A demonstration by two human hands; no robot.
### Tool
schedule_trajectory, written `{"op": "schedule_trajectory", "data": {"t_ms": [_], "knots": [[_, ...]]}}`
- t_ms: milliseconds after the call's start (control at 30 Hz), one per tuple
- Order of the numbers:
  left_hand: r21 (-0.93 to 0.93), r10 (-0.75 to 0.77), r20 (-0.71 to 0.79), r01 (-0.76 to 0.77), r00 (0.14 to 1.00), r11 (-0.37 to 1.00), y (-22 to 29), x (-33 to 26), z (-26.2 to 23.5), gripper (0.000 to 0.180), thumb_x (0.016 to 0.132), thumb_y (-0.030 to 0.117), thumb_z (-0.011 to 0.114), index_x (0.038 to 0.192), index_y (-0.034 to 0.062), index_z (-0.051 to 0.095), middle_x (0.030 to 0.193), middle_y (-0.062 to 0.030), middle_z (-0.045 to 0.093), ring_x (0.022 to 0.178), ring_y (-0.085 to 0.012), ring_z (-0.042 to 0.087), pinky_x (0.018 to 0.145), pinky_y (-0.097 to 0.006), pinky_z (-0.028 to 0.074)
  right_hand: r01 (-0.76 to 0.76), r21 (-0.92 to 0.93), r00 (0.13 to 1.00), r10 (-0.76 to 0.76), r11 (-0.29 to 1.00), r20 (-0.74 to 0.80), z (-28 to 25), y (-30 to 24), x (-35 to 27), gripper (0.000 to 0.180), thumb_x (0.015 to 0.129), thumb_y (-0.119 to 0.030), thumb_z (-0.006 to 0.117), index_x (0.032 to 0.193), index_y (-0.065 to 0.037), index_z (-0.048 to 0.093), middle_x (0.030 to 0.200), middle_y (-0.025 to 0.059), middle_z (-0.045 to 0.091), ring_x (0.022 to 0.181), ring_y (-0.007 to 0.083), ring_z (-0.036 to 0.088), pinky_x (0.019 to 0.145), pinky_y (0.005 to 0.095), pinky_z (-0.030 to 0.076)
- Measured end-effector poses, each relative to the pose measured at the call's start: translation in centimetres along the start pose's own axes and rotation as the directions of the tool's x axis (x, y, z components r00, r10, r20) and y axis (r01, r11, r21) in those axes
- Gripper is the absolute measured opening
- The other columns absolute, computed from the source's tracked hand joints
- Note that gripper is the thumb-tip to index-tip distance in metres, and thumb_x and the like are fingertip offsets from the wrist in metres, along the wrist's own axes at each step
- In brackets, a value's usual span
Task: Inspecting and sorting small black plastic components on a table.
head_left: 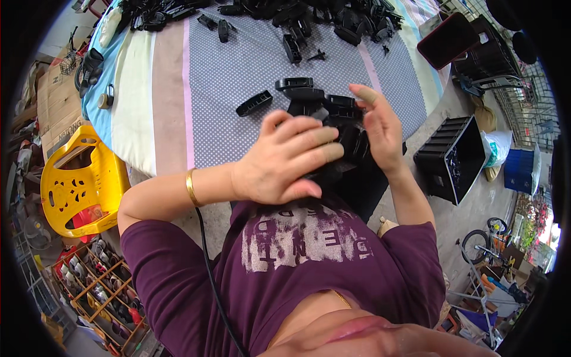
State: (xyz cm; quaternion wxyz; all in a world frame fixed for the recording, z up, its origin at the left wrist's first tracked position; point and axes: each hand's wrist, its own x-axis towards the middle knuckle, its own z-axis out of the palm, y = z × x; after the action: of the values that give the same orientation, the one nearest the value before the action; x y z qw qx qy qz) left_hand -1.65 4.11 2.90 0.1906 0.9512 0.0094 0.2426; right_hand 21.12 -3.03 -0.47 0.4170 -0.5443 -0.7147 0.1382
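Note:
My left hand [291,156] lies over a cluster of black plastic parts [308,102] at the near edge of the cloth-covered table [226,71]. Its fingers are stretched out, with beige tape around some of them, and the thumb stands apart. To the right of the same parts, my right hand [382,130] is raised with fingers spread and tape on one finger. More black parts [355,146] lie between the two hands, partly hidden by the left one. A single long black part [254,103] rests on the cloth just beyond my left hand.
A heap of black plastic parts [291,15] covers the table's far side. At the far right is a dark phone [447,44]. A yellow plastic chair [83,184] stands left of the table, a black crate [453,156] on the floor at right. A cable [205,250] runs down my left side.

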Motion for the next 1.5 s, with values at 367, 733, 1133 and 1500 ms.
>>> {"op": "schedule_trajectory", "data": {"t_ms": [367, 733, 1133, 1500], "knots": [[0.167, -0.256, -0.105, 0.271, 0.961, 0.948, -9.1, 1.4, -0.4, 0.042, 0.087, 0.040, 0.048, 0.115, 0.0089, 0.054, 0.115, -0.0135, 0.052, 0.109, -0.0325, 0.043, 0.095, -0.043, 0.033, -0.045, 0.157, 0.997, 0.033, 0.987, 0.076, 0.9, -0.4, 1.3, 0.062, 0.086, -0.049, 0.050, 0.123, 0.001, 0.048, 0.123, 0.0150, 0.051, 0.116, 0.0275, 0.046, 0.100, 0.0377, 0.031], [-0.096, -0.343, -0.134, 0.332, 0.930, 0.938, -1.6, 1.3, 2.3, 0.047, 0.078, 0.022, 0.057, 0.119, 0.0001, 0.049, 0.102, -0.0180, 0.048, 0.097, -0.0344, 0.044, 0.089, -0.041, 0.037, 0.133, -0.106, 0.974, -0.110, 0.985, 0.200, 0.4, -2.2, 0.4, 0.064, 0.069, -0.045, 0.069, 0.114, -0.001, 0.055, 0.114, 0.0153, 0.055, 0.112, 0.0346, 0.048, 0.095, 0.0430, 0.034], [-0.301, -0.020, -0.051, 0.004, 0.998, 0.954, 3.8, 0.8, 3.8, 0.053, 0.083, 0.029, 0.060, 0.123, -0.0019, 0.044, 0.111, -0.0184, 0.050, 0.093, -0.0318, 0.052, 0.083, -0.039, 0.042, -0.161, 0.642, 0.949, -0.061, 0.749, 0.309, -3.6, -1.0, -3.6, 0.026, 0.079, -0.028, 0.061, 0.074, -0.002, 0.061, 0.098, 0.0115, 0.063, 0.100, 0.0278, 0.059, 0.097, 0.0447, 0.035], [0.462, -0.172, -0.240, 0.268, 0.956, 0.846, -9.1, 5.9, 2.0, 0.038, 0.069, -0.002, 0.054, 0.107, -0.0003, 0.056, 0.111, -0.0148, 0.053, 0.101, -0.0295, 0.049, 0.085, -0.035, 0.044, 0.195, -0.512, 0.957, -0.276, 0.836, -0.086, -0.7, 6.2, 12.5, 0.019, 0.076, -0.018, 0.061, 0.091, -0.008, 0.064, 0.091, 0.0060, 0.062, 0.089, 0.0247, 0.057, 0.077, 0.0390, 0.044]]}}
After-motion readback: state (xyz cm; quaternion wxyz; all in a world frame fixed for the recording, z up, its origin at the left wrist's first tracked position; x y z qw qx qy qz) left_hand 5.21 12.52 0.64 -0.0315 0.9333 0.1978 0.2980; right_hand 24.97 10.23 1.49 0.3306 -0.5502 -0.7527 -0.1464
